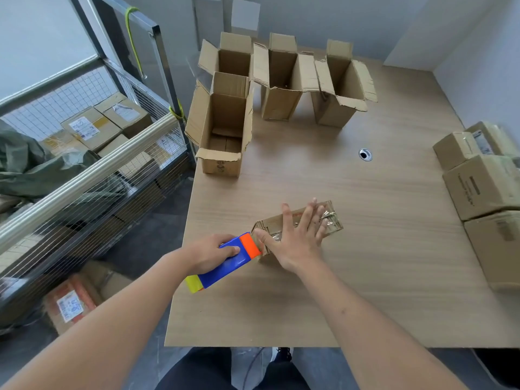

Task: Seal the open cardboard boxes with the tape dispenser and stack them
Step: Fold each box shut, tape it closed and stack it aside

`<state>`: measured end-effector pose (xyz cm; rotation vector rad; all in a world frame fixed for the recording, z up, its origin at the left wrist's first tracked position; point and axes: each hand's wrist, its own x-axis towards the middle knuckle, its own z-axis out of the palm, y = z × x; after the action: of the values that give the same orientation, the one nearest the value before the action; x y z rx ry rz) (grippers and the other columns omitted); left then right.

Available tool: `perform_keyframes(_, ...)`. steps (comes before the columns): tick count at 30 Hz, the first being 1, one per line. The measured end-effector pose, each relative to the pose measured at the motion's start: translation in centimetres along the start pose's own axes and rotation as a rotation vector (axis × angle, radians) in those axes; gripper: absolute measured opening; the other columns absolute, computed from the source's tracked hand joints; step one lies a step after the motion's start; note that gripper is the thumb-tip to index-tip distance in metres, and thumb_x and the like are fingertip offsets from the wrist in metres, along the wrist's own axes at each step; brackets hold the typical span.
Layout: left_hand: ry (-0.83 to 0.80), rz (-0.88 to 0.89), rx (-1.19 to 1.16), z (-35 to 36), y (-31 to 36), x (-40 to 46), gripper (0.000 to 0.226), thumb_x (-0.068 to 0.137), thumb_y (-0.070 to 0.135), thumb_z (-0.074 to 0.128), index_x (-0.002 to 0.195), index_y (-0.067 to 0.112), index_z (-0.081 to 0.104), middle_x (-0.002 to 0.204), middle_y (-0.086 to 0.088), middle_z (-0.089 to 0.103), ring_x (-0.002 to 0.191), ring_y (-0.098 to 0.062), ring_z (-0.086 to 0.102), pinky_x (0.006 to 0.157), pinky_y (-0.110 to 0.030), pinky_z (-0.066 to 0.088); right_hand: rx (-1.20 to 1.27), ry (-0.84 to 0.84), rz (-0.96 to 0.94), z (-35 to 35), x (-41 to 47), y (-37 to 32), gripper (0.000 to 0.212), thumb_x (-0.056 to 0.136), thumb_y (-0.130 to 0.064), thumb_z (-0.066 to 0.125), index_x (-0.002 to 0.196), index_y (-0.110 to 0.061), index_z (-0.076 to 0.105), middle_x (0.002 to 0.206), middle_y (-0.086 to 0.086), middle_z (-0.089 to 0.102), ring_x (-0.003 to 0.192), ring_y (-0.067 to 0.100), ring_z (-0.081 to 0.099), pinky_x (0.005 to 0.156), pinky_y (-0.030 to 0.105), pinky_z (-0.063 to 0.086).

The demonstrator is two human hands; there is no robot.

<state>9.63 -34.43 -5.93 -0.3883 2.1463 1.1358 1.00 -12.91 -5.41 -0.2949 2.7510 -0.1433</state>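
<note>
I take the closed box (pixel 298 225) lying on its side on the wooden table (pixel 380 249) as my reference; its top carries shiny clear tape, and it sits near the table's front edge, toward the left side. My right hand (pixel 295 240) lies flat across that box, fingers straight and spread, pressing down on the taped face and gripping nothing; the thumb points toward the box's near-left end. My left hand (pixel 209 253) is curled round the tape dispenser (pixel 225 261), a blue body with an orange front and a yellow tail; its orange nose touches the box's near-left end, and the yellow tail hangs past the table's left edge. Beyond the box, toward the far-left part of the table, four open boxes stand upright with flaps raised: the nearest open box (pixel 222 133) at the table's left edge, a second (pixel 230 56) behind it, a third (pixel 281 80) and a fourth (pixel 342 85) further right along the back. Right of the closed box, at the table's right edge, sealed cartons (pixel 484 187) are stacked; a round cable hole (pixel 365 154) lies between them and the open ones. Left of the box, off the table, stands a wire cage trolley (pixel 84 164) holding labelled parcels.
</note>
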Motion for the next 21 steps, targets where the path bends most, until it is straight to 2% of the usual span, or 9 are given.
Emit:
perform_keyframes(3, -0.045, 0.002, 0.041, -0.7, 0.3, 0.6, 0.023, 0.102, 0.046, 0.05, 0.114, 0.034, 0.065, 0.1, 0.007, 0.072, 0.093, -0.017, 0.067, 0.079, -0.03, 0.046, -0.008, -0.007, 0.005, 0.0, 0.2, 0.0, 0.109, 0.069, -0.098, 0.024, 0.157, -0.037, 0.008, 0.158, 0.025, -0.037, 0.144, 0.044, -0.039, 0.119, 0.06, -0.018)
perform_keyframes(7, -0.106, -0.017, 0.159, -2.0, 1.3, 1.5, 0.032, 0.102, 0.048, 0.049, 0.118, 0.027, 0.065, 0.107, 0.0, 0.07, 0.1, -0.022, 0.064, 0.091, -0.038, 0.047, -0.044, 0.007, 0.009, -0.3, 0.7, -0.9, 0.102, 0.07, -0.086, 0.042, 0.154, -0.033, 0.02, 0.16, 0.031, -0.028, 0.147, 0.051, -0.029, 0.119, 0.063, -0.013)
perform_keyframes(11, -0.163, -0.055, 0.262, -2.8, 2.8, 2.0, 0.036, 0.102, 0.05, 0.047, 0.126, 0.028, 0.063, 0.117, -0.001, 0.067, 0.107, -0.023, 0.061, 0.102, -0.044, 0.046, -0.109, -0.017, -0.004, -1.0, 1.1, -1.7, 0.098, 0.071, -0.079, 0.05, 0.152, -0.029, 0.027, 0.161, 0.034, -0.02, 0.148, 0.056, -0.02, 0.12, 0.065, -0.008)
perform_keyframes(16, -0.182, -0.108, 0.301, -3.2, 3.6, 2.0, 0.041, 0.101, 0.049, 0.048, 0.133, 0.026, 0.061, 0.127, -0.002, 0.063, 0.114, -0.025, 0.058, 0.102, -0.043, 0.044, -0.123, -0.021, -0.007, -1.2, 1.1, -2.2, 0.091, 0.071, -0.076, 0.054, 0.146, -0.029, 0.036, 0.162, 0.033, -0.016, 0.149, 0.056, -0.015, 0.121, 0.063, -0.005)
perform_keyframes(21, -0.15, -0.124, 0.284, -2.9, 3.1, 1.8, 0.038, 0.101, 0.047, 0.049, 0.123, 0.021, 0.066, 0.12, -0.005, 0.066, 0.109, -0.026, 0.061, 0.093, -0.039, 0.045, -0.118, 0.007, -0.009, -1.0, 1.0, -2.3, 0.086, 0.071, -0.074, 0.054, 0.142, -0.028, 0.038, 0.162, 0.033, -0.014, 0.149, 0.056, -0.015, 0.121, 0.062, -0.005)
